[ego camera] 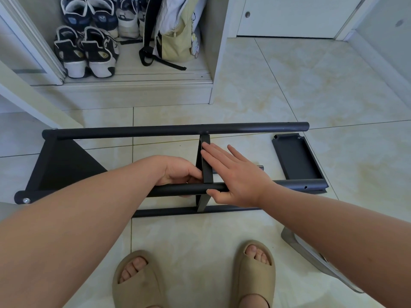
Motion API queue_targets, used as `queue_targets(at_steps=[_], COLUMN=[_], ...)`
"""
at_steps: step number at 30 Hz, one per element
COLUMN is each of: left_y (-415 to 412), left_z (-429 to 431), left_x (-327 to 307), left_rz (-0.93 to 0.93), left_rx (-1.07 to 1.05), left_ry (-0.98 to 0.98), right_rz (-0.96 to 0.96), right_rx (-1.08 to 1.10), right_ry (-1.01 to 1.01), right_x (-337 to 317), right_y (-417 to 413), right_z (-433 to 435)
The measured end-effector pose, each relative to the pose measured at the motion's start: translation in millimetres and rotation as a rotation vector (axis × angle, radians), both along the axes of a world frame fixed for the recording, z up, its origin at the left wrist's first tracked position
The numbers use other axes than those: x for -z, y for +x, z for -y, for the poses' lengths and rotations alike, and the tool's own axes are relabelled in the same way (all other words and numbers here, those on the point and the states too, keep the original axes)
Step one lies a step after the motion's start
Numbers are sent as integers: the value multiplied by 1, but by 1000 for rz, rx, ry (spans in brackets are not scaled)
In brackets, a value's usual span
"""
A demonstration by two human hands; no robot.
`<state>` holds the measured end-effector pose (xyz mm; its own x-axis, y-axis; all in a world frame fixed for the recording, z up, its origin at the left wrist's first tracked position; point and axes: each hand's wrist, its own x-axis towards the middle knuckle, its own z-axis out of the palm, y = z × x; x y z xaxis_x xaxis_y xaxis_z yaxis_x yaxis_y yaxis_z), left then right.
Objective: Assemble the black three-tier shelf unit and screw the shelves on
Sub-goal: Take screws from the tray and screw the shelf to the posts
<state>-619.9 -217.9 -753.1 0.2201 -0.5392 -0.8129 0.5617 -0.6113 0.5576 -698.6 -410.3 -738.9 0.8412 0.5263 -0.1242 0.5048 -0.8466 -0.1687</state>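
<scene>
Your left hand (178,172) grips the black metal shelf panel (207,172), your right hand (235,174) flat against it: seating it, so align screw holes next.

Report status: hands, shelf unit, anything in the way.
Left hand grips middle shelf; right hand flat against it. Unit on its side, end shelf screwed on. Third shelf loose on floor.

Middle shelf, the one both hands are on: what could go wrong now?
1. The left hand grips the middle shelf right at the near pole; fingers might get pinched there.
2. The right hand only presses flat on it, so the shelf could tip sideways.
3. Toes in open sandals sit close by; a slipping pole could hit them.
</scene>
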Motion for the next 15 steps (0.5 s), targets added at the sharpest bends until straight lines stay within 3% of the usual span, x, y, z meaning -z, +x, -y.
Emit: queue_targets(at_steps=[15], left_y=[-2], left_z=[-2], left_x=[2], left_rz=[110], left_rx=[15], left_ry=[-56], right_rz=[-4], right_rx=[5], right_ry=[2], right_x=[0], right_y=[1], right_z=[0])
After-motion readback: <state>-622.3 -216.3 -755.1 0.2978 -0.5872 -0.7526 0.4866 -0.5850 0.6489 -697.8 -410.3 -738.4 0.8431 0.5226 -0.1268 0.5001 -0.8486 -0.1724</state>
